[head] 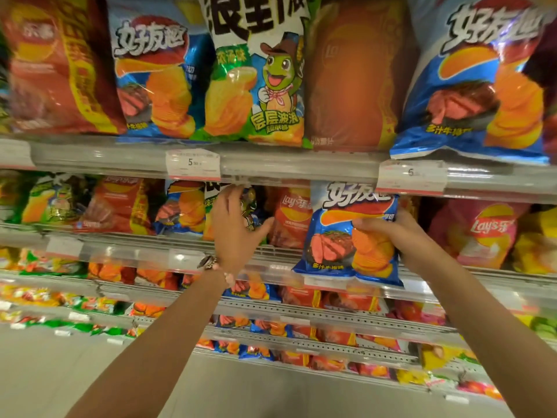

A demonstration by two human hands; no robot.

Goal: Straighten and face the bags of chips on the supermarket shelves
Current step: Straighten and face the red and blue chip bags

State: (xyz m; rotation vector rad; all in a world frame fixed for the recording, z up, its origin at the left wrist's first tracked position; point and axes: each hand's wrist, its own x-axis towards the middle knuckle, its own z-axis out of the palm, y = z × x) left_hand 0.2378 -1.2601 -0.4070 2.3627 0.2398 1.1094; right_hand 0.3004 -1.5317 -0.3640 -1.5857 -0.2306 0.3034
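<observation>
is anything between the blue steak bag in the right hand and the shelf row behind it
Nothing visible blocks it. The right hand holds the blue steak bag out over the shelf's front lip. The left hand is off to the side at the neighbouring bags. The slot directly behind is hidden by the bag.

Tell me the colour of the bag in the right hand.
Mainly blue, with orange chips pictured; head view shows the bag.

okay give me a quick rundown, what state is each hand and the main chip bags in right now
Left hand: open, fingers spread, reaching into the second shelf.
Right hand: grips the blue steak bag.
Blue steak bag: upright, front facing out, held ahead of the shelf edge.
Turtle bag: upright on the top shelf, facing out.
</observation>
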